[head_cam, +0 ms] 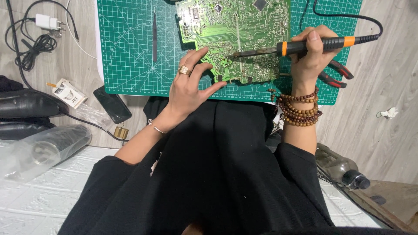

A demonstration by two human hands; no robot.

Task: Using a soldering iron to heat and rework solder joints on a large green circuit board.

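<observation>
Grey wood-plank floor (383, 87), seen from above; person seated on it, lap in black cloth nearest the camera.

Near left: clear plastic bag (41, 150) on a white textured panel. Near right: dark plastic bottle (344, 167) lying on its side.

Middle ground: green cutting mat (130, 56) spread on the floor just past the knees. Left hand (189, 87), ring on one finger, thin bracelet at the wrist, rests at the mat's near edge; fingers spread apart, fingertips pressing the near edge of a green circuit board (237, 35). Right hand (311, 54), wooden bead strands wound at the wrist, grip clamped on the black-and-orange handle of a soldering iron (305, 45). Iron lies roughly level, tip touching the board near its lower middle. Red-handled pliers (337, 74) lie on the mat under the right hand.

Left of the mat: black phone (112, 103), small carton (67, 92), brass padlock (121, 132).

Farther: black tweezers (154, 37) lying on the mat, left of the board. Far left corner: white charger (45, 21) and coiled black cable (37, 48).
</observation>
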